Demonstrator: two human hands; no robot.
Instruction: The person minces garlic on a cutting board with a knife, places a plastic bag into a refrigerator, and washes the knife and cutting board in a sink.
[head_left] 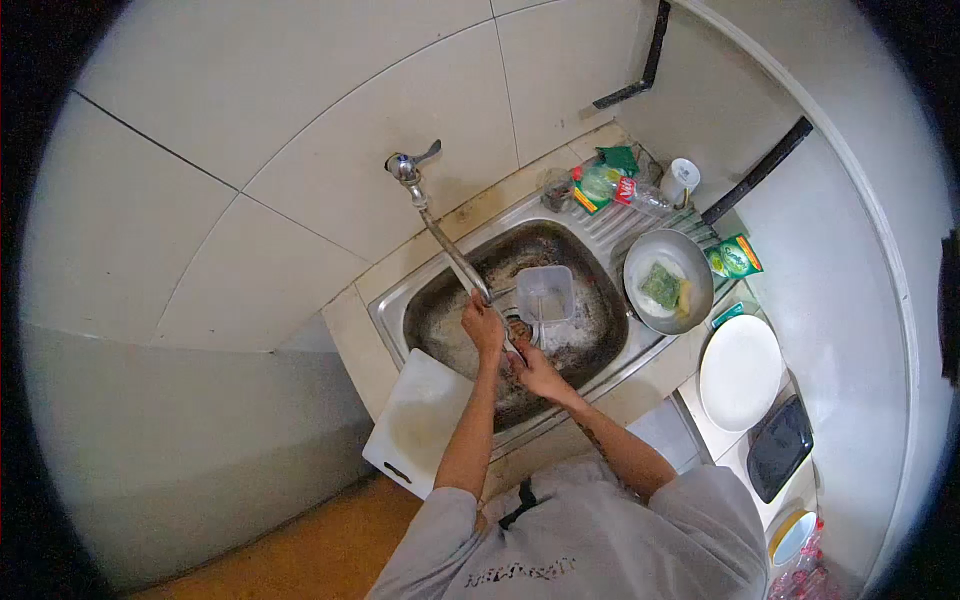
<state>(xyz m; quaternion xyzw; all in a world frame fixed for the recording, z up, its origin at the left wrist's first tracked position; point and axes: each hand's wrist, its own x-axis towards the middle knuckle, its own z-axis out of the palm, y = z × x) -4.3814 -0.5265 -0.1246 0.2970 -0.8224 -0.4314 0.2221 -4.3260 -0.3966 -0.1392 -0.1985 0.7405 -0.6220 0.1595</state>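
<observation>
Both hands are over the metal sink (590,340), just below the end of the faucet spout (455,257). My left hand (484,325) is closed near the spout's tip, around one end of a slim, light-coloured item (510,343). Close beside it, my right hand (535,370) has its fingers closed on the lower end of that item. What the item is cannot be made out. A clear square plastic container (546,294) sits in the sink just beyond my hands.
A white cutting board (420,415) lies over the sink's left corner. On the right are a pan (695,260) with a green sponge (660,287), a plastic bottle (645,197), a white cup (681,178), a white plate (740,373) and a black tray (780,448).
</observation>
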